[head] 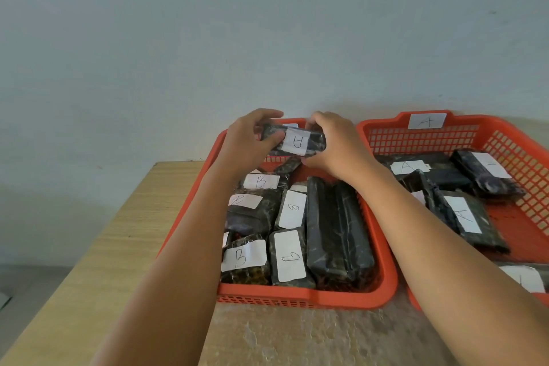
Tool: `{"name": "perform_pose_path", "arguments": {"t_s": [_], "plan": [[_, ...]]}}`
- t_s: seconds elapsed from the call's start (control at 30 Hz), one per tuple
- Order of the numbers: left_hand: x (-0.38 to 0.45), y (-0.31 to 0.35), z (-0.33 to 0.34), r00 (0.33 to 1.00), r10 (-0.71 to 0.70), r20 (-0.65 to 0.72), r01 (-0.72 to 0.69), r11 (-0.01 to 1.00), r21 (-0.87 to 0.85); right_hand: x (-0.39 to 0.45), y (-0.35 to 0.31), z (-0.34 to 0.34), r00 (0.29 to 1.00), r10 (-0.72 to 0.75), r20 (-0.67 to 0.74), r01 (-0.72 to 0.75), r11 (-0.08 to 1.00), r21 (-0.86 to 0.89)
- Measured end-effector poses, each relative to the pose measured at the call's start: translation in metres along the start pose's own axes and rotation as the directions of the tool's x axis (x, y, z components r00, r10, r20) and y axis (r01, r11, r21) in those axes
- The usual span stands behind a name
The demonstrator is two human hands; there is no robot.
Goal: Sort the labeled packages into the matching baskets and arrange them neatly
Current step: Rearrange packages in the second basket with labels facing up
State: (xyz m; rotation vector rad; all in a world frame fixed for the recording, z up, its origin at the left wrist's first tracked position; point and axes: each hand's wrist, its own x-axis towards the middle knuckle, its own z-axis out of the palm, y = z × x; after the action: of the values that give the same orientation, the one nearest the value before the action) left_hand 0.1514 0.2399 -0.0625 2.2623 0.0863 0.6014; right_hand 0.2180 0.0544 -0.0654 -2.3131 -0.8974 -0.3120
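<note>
Both hands hold one small dark package [294,142] with a white label reading A, above the far end of the left orange basket [306,296]. My left hand [252,140] grips its left end and my right hand [332,142] grips its right end. Below it, the left basket holds several dark packages labelled B [261,181] and one long unlabelled-side package [335,229]. The right orange basket [416,135] carries an A tag [427,120] on its far rim and holds several packages labelled A [463,214].
The baskets sit side by side on a wooden table [113,246] against a pale wall. A mottled stone-like surface [312,336] lies in front of the baskets. The table's left edge drops to the floor at the left.
</note>
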Motion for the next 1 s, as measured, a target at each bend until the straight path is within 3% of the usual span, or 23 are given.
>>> {"name": "perform_pose_path", "arguments": {"t_s": [0.1,0.17,0.23,0.37,0.47,0.63,0.77,0.87,1.0], "plan": [[0.002,0.005,0.004,0.996,-0.034,-0.080,0.026,0.994,-0.102,-0.002,-0.002,-0.007,0.996,0.010,-0.087,-0.006,0.999,0.043],[0.003,0.010,0.007,0.983,-0.006,-0.184,-0.006,0.998,-0.069,0.000,0.001,-0.021,0.989,0.045,-0.143,-0.041,0.999,0.032],[0.003,0.013,0.009,0.977,0.066,-0.200,-0.066,0.998,0.010,0.001,0.011,-0.043,0.984,0.105,-0.141,-0.103,0.994,0.018],[-0.004,0.019,0.019,0.976,0.219,0.008,-0.218,0.965,0.144,-0.008,0.039,-0.088,0.979,0.189,-0.078,-0.197,0.974,-0.109],[-0.009,0.019,0.027,0.956,0.254,0.146,-0.276,0.948,0.160,-0.025,0.058,-0.105,0.957,0.258,-0.135,-0.279,0.945,-0.169],[-0.010,0.016,0.026,0.957,0.247,0.153,-0.270,0.950,0.159,-0.049,0.076,-0.102,0.892,0.359,-0.276,-0.413,0.895,-0.169],[-0.013,0.016,0.029,0.961,0.212,0.178,-0.242,0.956,0.168,-0.057,0.071,-0.092,0.891,0.439,-0.113,-0.453,0.854,-0.258],[-0.013,0.018,0.029,0.958,0.207,0.201,-0.242,0.955,0.172,-0.052,0.057,-0.093,0.894,0.437,-0.103,-0.449,0.862,-0.235],[-0.010,0.018,0.014,0.979,0.200,0.049,-0.206,0.943,0.260,-0.030,0.032,-0.086,0.924,0.248,-0.292,-0.300,0.942,-0.149]]}}
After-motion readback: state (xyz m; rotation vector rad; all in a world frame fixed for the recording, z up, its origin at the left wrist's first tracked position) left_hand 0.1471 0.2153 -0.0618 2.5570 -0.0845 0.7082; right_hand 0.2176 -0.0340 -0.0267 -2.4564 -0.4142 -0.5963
